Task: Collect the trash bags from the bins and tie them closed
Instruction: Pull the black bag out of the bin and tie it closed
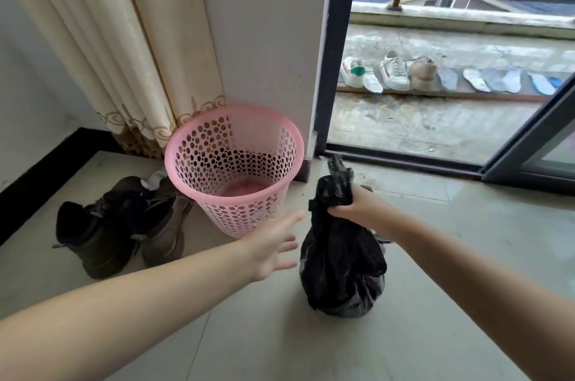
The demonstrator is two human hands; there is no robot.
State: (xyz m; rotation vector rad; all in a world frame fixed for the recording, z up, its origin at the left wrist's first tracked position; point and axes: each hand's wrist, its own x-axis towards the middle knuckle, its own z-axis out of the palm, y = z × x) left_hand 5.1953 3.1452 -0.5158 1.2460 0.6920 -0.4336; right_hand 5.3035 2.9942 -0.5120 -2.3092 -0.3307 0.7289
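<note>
A black trash bag [340,268], bulging and gathered at its neck, hangs or rests just above the tiled floor. My right hand [354,204] grips the twisted neck, and the bag's loose top sticks up past my fingers. My left hand [273,245] is stretched out flat with fingers spread, just left of the bag and in front of the bin, holding nothing. The pink perforated bin [202,150] stands upright against the wall corner, with no bag inside.
A pair of dark boots [118,225] sits left of the bin beside a cream curtain [130,47]. An open sliding door [529,144] leads to a wet balcony with shoes [395,71] and insoles on a ledge.
</note>
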